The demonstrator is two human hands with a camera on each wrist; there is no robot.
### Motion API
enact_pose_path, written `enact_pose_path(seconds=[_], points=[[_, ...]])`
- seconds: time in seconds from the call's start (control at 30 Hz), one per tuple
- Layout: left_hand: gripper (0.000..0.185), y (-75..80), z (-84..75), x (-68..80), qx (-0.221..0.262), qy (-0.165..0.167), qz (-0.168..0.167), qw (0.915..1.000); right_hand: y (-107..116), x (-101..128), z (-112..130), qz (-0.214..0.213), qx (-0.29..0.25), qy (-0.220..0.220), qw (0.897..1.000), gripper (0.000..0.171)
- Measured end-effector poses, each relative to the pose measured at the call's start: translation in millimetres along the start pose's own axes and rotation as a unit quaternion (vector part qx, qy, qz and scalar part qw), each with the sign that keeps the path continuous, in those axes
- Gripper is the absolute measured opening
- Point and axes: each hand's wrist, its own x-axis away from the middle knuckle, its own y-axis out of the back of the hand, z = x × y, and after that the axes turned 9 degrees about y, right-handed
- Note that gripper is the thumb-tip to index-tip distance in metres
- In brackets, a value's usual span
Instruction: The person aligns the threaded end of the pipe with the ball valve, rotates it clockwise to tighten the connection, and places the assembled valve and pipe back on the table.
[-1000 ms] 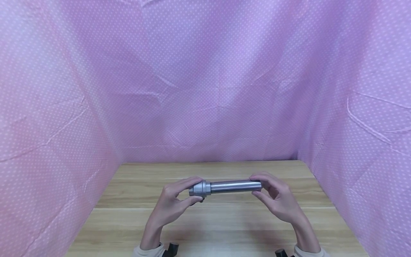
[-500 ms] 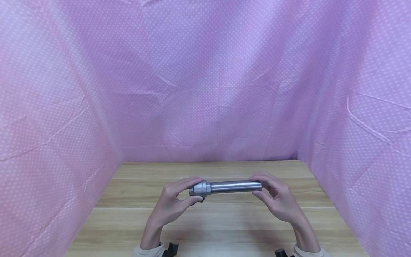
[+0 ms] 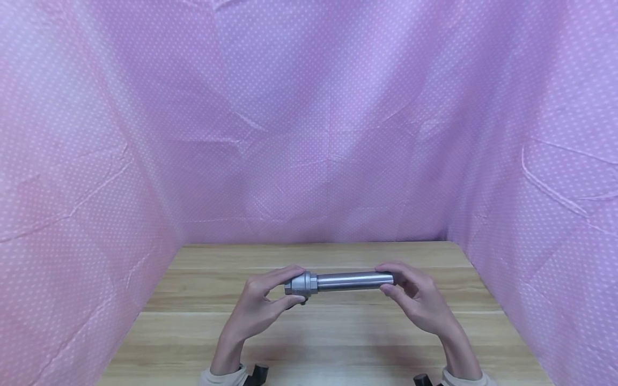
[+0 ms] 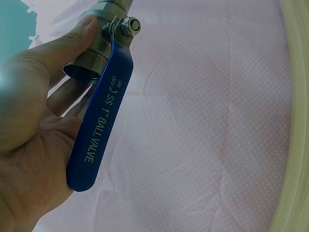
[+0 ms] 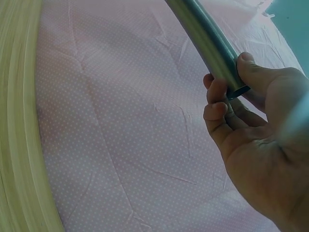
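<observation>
My left hand [image 3: 260, 303] grips a steel ball valve [image 3: 301, 284] between thumb and fingers. Its blue lever handle [image 4: 100, 121], lettered "SS 1" BALL VALVE", runs back along the palm in the left wrist view, and the valve's threaded open end faces the palm. A straight steel pipe [image 3: 354, 280] extends from the valve's other end toward the right. The right hand [image 3: 422, 300] pinches the pipe's far end with thumb and fingers, as the right wrist view also shows. Valve and pipe lie in one nearly level line, held between both hands; the joint's threads are hidden.
Below the hands is a light wooden table [image 3: 328, 343]. Pink dotted cloth [image 3: 318, 134] hangs behind it and along both sides. A dark camera mount [image 3: 258, 374] sits at the left wrist, another [image 3: 422, 379] at the right.
Hands, valve and pipe stay in almost the same place. The right thumb and fingers shift very slightly at the pipe's end.
</observation>
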Motion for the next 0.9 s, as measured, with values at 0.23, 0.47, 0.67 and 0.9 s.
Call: enact_pose_path(seconds=[0.23,0.47,0.67,0.9], points=[[0.06,1.1,-0.9,0.2,-0.005,0.002,-0.004,1.0,-1.7,-2.8,-1.5,0.0,-0.063,0.046,0.997,0.059],[0.059,0.7,-0.7,0.8,-0.001,0.001,-0.002,1.0,-1.1,-2.4,-2.3,0.004,-0.062,0.039,0.997,0.058],[0.06,0.5,0.7,1.7,-0.008,0.001,-0.004,1.0,-1.9,-3.0,-3.8,0.002,-0.061,0.06,0.996,0.06],[0.06,0.3,1.0,1.3,-0.011,0.002,-0.003,0.9999,-2.1,-1.5,-3.8,-0.005,-0.049,0.062,0.997,0.06]])
